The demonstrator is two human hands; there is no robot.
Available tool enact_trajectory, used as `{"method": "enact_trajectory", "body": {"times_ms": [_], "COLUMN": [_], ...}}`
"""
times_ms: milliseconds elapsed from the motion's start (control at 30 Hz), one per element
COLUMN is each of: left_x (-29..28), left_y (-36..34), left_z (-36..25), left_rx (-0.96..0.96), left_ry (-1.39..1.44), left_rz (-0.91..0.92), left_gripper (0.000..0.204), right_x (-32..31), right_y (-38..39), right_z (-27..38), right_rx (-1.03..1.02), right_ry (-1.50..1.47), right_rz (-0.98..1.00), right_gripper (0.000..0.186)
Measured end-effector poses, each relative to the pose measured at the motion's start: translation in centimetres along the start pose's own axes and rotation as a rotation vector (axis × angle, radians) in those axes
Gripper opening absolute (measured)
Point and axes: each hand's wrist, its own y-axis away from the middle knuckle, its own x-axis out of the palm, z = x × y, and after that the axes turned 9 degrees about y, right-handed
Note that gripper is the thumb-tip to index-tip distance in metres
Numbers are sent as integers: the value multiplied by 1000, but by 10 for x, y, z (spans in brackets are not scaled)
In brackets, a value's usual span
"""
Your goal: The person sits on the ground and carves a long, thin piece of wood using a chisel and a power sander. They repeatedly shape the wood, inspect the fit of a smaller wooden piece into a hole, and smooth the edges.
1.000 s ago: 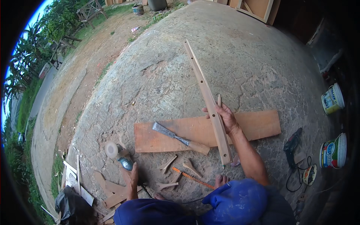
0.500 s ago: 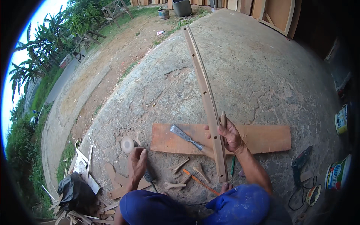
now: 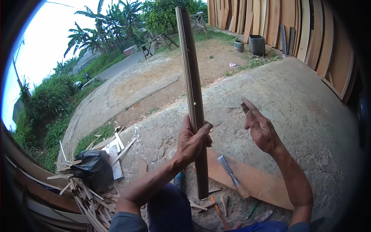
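Note:
My left hand (image 3: pixel 193 141) is closed round a long narrow wooden strip (image 3: pixel 190 73), which it holds nearly upright in front of me. A small pale spot shows on the strip just above that hand. To the right, my right hand (image 3: pixel 261 129) is raised apart from the strip, index finger reaching up and left, other fingers curled. Something small and brownish seems pinched at its fingertips, too unclear to name. Below lies a chisel (image 3: pixel 228 170) across a flat wooden board (image 3: pixel 262 185) on the ground. Small forked wooden pieces (image 3: pixel 224 205) lie near the strip's lower end.
An orange ruler-like stick (image 3: pixel 219 212) and a green pencil (image 3: pixel 252 210) lie near my legs. At left, wood offcuts (image 3: pixel 89 207) pile beside a black plastic bag (image 3: pixel 92 166). Boards (image 3: pixel 266 21) lean at the back right, near a dark container (image 3: pixel 257 45).
The strip has passed from my right hand to my left and risen. My right hand has let go of it and moved right. The view has tilted up and turned left.

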Motion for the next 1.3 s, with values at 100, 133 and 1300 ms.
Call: {"method": "enact_trajectory", "body": {"times_ms": [100,133,1300], "left_x": [-18,-22,-12], "left_y": [17,21,60], "left_z": [-8,-8,4], "left_rx": [12,-2,197], "left_ry": [-13,4,-764], "left_rz": [-25,-32,109], "left_gripper": [33,33,38], "right_x": [-6,-1,33], "right_y": [-26,-25,49], "right_z": [39,49,58], "right_rx": [-287,-304,-660], "right_ry": [438,404,892], "right_rz": [-107,-153,-134], "right_gripper": [46,45,37]}}
